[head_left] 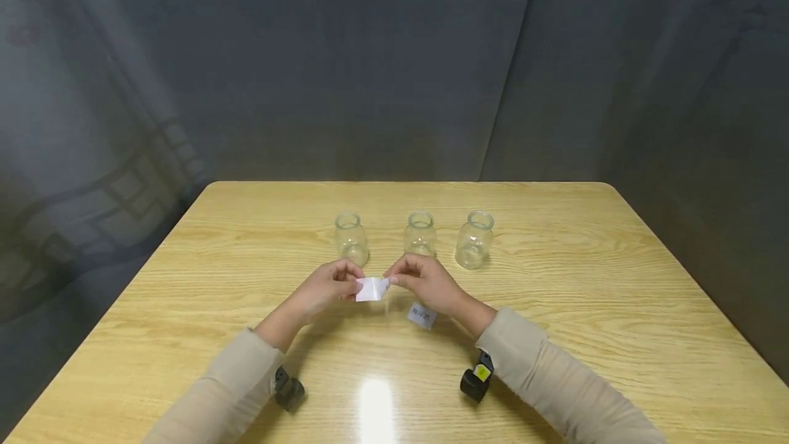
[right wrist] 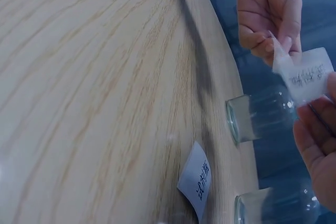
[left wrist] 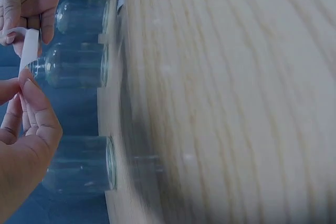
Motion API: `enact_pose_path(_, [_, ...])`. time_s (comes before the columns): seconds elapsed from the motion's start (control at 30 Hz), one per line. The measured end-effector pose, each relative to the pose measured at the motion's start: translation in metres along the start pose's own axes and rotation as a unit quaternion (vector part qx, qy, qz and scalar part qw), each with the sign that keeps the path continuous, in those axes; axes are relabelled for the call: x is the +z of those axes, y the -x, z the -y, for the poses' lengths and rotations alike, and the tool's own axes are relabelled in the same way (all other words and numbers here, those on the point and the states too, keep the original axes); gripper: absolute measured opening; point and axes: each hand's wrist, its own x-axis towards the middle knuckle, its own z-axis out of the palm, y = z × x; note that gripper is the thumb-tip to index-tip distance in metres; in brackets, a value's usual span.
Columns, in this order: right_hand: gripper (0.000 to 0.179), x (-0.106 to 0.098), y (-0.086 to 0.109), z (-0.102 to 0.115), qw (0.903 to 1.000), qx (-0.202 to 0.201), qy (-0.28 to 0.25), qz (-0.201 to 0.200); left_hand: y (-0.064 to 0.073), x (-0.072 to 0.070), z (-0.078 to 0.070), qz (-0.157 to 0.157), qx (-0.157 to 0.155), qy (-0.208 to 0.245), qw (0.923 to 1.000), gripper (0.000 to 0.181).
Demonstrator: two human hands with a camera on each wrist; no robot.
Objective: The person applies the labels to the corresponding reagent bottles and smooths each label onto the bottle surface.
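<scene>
Between both hands is a small white label (head_left: 370,289), raised above the table in front of the glass jars. My left hand (head_left: 325,289) pinches one end with thumb and fingertips. The other end is pinched by my right hand (head_left: 433,284), and there the strip bends and curls in the left wrist view. Dark characters show on the held label (right wrist: 310,80) in the right wrist view. A second white label (head_left: 422,315), also marked with dark characters, lies on the table below my right hand.
Three clear glass jars without lids stand in a row beyond the hands: a left jar (head_left: 352,242), a middle jar (head_left: 420,235) and a right jar (head_left: 474,242). The wooden table (head_left: 585,279) ends at a dark curtain (head_left: 345,74).
</scene>
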Motion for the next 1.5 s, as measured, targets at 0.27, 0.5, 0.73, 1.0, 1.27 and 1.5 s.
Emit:
enact_pose_path(0.27, [0.004,0.001,-0.004,0.001,0.9995,0.032,-0.006,-0.001,0.003,-0.004,0.003,0.025,-0.013,-0.01,0.9996,0.02])
enact_pose_path(0.5, [0.01,0.004,-0.006,-0.001,0.999,0.029,-0.01,0.032,0.006,-0.007,0.006,0.061,-0.034,-0.033,0.997,0.016])
enact_pose_path(0.73, [0.017,0.009,-0.011,-0.007,0.9991,0.012,-0.007,0.041,0.003,-0.004,0.005,0.033,-0.022,-0.023,0.999,0.022])
enact_pose_path(1.0, [0.022,0.015,-0.015,-0.003,0.999,0.004,-0.011,0.043,-0.003,0.005,0.004,0.008,0.003,-0.005,0.9999,0.023])
enact_pose_path(1.27, [0.017,0.019,-0.018,-0.005,0.9996,0.026,0.009,0.007,-0.007,0.008,0.006,-0.03,0.016,-0.021,0.9992,0.015])
enact_pose_path(1.5, [0.01,0.018,-0.021,-0.006,0.9981,0.055,-0.013,-0.027,-0.011,0.008,0.007,-0.103,0.019,0.015,0.9944,0.013])
